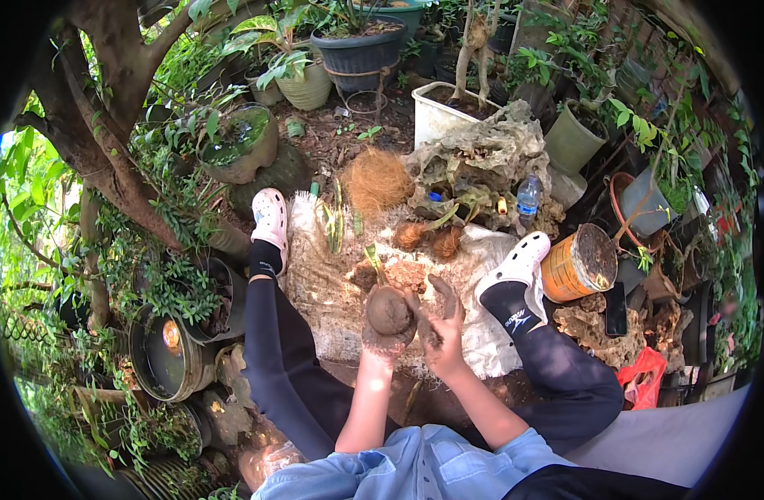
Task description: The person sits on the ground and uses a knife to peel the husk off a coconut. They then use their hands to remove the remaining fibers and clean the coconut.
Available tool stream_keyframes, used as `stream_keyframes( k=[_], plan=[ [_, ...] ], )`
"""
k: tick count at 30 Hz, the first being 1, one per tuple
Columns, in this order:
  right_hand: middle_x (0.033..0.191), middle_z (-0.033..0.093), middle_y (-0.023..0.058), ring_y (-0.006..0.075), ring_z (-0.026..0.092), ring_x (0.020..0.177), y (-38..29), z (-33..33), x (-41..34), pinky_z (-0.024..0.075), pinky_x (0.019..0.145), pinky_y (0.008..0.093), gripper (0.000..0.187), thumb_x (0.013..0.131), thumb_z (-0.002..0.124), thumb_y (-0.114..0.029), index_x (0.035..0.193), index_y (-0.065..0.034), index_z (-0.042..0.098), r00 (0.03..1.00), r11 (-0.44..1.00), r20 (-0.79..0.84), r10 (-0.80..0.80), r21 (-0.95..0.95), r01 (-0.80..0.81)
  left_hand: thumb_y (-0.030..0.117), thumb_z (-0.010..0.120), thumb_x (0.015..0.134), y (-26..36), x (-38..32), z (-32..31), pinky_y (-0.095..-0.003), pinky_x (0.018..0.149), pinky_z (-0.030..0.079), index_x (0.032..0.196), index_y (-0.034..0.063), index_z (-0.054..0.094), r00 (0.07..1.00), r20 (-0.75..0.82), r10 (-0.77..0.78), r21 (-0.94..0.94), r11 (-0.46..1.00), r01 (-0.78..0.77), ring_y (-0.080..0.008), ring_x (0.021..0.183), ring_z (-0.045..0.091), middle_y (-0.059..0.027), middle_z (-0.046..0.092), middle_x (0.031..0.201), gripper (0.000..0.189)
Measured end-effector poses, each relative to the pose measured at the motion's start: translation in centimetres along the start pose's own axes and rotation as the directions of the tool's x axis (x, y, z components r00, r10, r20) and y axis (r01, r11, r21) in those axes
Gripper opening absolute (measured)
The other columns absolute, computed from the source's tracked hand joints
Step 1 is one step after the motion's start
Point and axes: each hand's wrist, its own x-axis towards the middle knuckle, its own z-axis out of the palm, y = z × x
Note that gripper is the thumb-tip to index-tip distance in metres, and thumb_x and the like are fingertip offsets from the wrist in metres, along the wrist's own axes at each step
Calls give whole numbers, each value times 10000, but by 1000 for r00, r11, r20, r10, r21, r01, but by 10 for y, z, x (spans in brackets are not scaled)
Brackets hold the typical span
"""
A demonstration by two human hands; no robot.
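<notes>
My left hand (387, 334), coated in mud, holds a round ball of wet soil (390, 311) with a green leaf cutting (374, 257) rising from its far side. Beside it on the right, my muddy right hand (441, 325) has its fingers apart, its thumb side close to the ball; whether it touches is unclear. Just beyond my hands, a heap of crumbly brown soil (405, 275) lies on a pale woven sack (319, 312). Farther out are two fibre-wrapped balls (410, 236), one with a leaf, and a loose bundle of orange-brown fibre (377, 181).
Right of the sack stand a soil-crusted orange bucket (566, 269), a plastic water bottle (528, 199) and a dark phone (615, 310) on rock. A craggy rock (482, 147) and a white planter (435, 119) lie ahead. Pots and a water-filled basin (163, 359) stand left.
</notes>
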Motion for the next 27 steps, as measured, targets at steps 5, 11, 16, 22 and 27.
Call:
stream_keyframes(
  k=[5,11,16,22,27],
  plan=[
    [1295,432,200,361,368,1206,-15,-6,-11,178,1032,500,381,713,650,-255,1056,-89,657,986,927,164,24,-373,40,310,529,873,3,1,1,-395,819,511,962,22,588,997,-68,30,-26,999,-32,-264,907,597,-137,620,946,307],
    [1282,455,178,357,378,1196,-12,-5,-14,184,1028,498,362,704,648,-268,1022,-95,670,983,902,154,96,-431,-21,318,527,871,-3,-2,1,-419,784,528,1014,16,578,995,-89,36,33,999,-33,-294,904,599,-149,619,945,337],
    [1203,476,231,394,389,1158,-9,-7,-5,151,1023,546,518,668,666,-470,1051,-122,666,992,960,117,35,-281,-1,339,509,879,-1,-3,2,-412,787,530,1028,24,569,997,-57,59,49,997,-56,-283,898,605,-141,617,965,354],
    [1310,435,210,380,357,1229,-3,-5,9,172,1044,510,432,715,629,-369,1055,-103,660,964,952,265,5,-295,76,319,474,904,-1,0,2,-408,823,510,1006,6,542,930,365,47,481,846,-231,-292,901,580,-167,572,976,337],
    [1189,533,193,391,365,1192,4,-14,3,201,1030,525,436,740,628,-448,1060,-154,673,971,979,213,-107,-148,140,333,457,909,-5,-6,11,-388,817,503,994,3,537,1000,-21,-1,103,995,3,-288,908,561,-158,564,960,350]
  ],
)
